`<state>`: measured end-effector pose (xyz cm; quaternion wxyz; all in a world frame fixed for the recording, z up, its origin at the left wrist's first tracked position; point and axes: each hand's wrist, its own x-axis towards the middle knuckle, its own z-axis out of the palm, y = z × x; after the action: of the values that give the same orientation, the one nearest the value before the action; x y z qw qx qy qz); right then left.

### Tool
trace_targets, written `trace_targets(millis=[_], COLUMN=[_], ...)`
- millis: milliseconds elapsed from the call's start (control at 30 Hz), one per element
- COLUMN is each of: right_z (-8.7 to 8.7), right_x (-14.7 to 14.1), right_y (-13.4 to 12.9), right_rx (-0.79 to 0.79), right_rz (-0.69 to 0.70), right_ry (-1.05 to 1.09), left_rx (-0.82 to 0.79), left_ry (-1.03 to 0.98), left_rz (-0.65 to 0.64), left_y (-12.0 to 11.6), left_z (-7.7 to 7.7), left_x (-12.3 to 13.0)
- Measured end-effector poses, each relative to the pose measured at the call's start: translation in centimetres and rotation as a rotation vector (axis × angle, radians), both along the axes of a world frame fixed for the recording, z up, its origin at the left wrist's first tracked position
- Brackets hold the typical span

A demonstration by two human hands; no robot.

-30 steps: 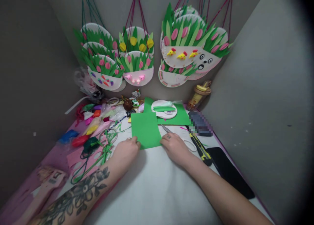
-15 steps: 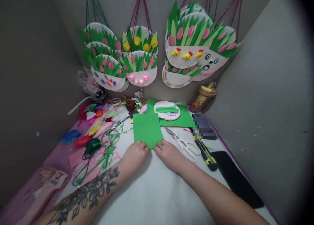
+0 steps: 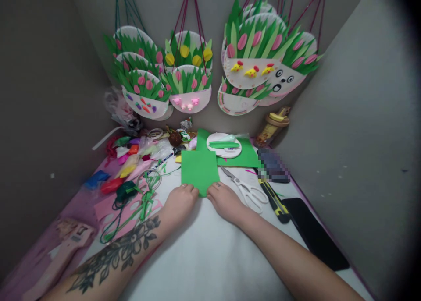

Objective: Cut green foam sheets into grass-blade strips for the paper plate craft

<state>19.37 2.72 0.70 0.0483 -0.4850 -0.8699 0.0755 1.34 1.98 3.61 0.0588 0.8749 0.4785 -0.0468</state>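
Observation:
A sheet of green paper [image 3: 199, 169] lies in front of me, its near edge between my two hands. My left hand [image 3: 183, 199] is closed on the near left corner, fingers curled over the paper. On the near right corner, my right hand [image 3: 224, 200] is closed in the same way. The thumbs are mostly hidden. Just right of my right hand lie white-handled scissors [image 3: 245, 188] with partly parted blades. Beyond the sheet, a larger green paper [image 3: 245, 160] bears a white paper plate [image 3: 210, 152] with a folded green strip on it.
A yellow-black cutter knife [image 3: 274, 202], a phone [image 3: 273, 166] and a black slab [image 3: 314, 231] line the right side. Coloured clay packets [image 3: 112, 185], green scraps and pink paper [image 3: 105, 210] crowd the left. A drink cup [image 3: 271, 128] stands at the back under hanging paper-plate baskets [image 3: 251, 73].
The green sheet has shifted slightly right and its near edge looks less skewed. Both hands have moved a little with it, still gripping the corners. The whole view has shifted slightly.

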Motion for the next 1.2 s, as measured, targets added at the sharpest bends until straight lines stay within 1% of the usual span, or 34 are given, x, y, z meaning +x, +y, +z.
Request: trace_targets(millis=[167,400,533,633,800,967,1033,1067,1133,1200], right_z=[0.6,0.8,0.9,1.0,1.0,0.9,0.9,0.9,0.9,0.9], right_x=[0.7,2.0,2.3,2.3,2.3,2.6,2.6,2.7,2.7,2.8], right_y=[0.1,0.3,0.3,0.3,0.3,0.3,0.4,0.4,0.4,0.5], right_rx=[-0.044,-0.031,-0.033,-0.037,-0.052,-0.062,-0.066,-0.064,-0.059,-0.063], right_rz=[-0.096,-0.169,-0.207,-0.241,-0.268,-0.29,-0.296,-0.292,-0.279,-0.265], right_ry=[-0.056,-0.109,-0.149,-0.165,-0.178,-0.142,-0.121,-0.109,-0.085,-0.066], left_rx=[-0.016,-0.039,-0.068,-0.061,-0.054,-0.031,0.011,0.035,0.066,0.061], left_ry=[-0.028,-0.028,-0.002,0.018,0.058,0.108,0.101,0.084,0.042,0.021], left_rz=[0.082,0.108,0.137,0.149,0.15,0.216,0.18,0.122,-0.04,-0.164], left_y=[0.5,1.3,1.3,1.1,1.0,1.2,1.3,1.2,1.1,0.9], left_z=[-0.1,-0.5,-0.2,0.1,0.0,0.4,0.7,0.7,0.7,0.6], left_x=[-0.8,-2.1,-2.4,-2.3,-2.5,-2.9,-2.8,-2.7,-2.4,-2.1])
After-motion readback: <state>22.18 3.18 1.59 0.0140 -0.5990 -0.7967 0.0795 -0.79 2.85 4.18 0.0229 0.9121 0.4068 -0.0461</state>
